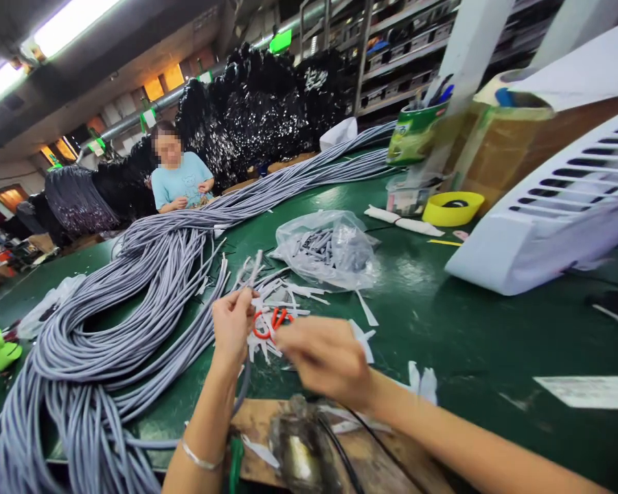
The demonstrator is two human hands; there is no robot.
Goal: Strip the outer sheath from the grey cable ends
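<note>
My left hand [233,322] is closed in a pinch around a grey cable [245,385], which hangs below the fist along the wrist. To its right, my right hand [329,357] has its fingers curled together, slightly blurred; whatever it may hold is hidden. Orange-red scissor handles [272,322] show on the table between the two hands. White strips [293,291] lie scattered around them. A large bundle of grey cables [149,295] curves over the table on the left. Beyond my hands, a clear plastic bag [327,248] contains many small grey pieces.
A small metal machine [303,446] on a wooden board [252,418] stands at the near edge. On the right are a white slotted housing [546,206], a yellow tape roll [453,208] and a green can [416,134]. A co-worker [182,178] sits across the table.
</note>
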